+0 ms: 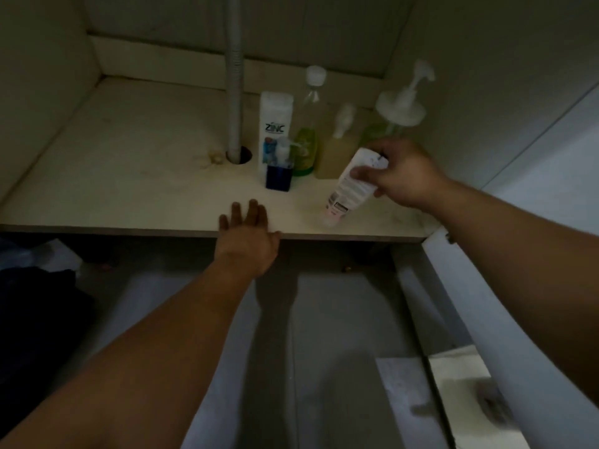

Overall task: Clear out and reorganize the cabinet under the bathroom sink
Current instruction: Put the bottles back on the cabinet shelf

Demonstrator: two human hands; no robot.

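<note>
Right hand (pixel 402 173) grips a tilted white tube (pixel 351 186), cap down at seven o'clock; left hand (pixel 248 236) rests flat, fingers relaxed, on the cabinet shelf (pixel 129 189) edge.

I see a white tube (pixel 351 186) tilted, cap end down on the cabinet floor (pixel 129 189). Behind it stand a ZINC bottle (pixel 275 124), a blue dispenser (pixel 279 171) and three pump or capped bottles.

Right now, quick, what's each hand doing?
Left hand: open, fingers flat on the cabinet shelf edge, holding nothing.
Right hand: closed, gripping a tilted white tube.
</note>
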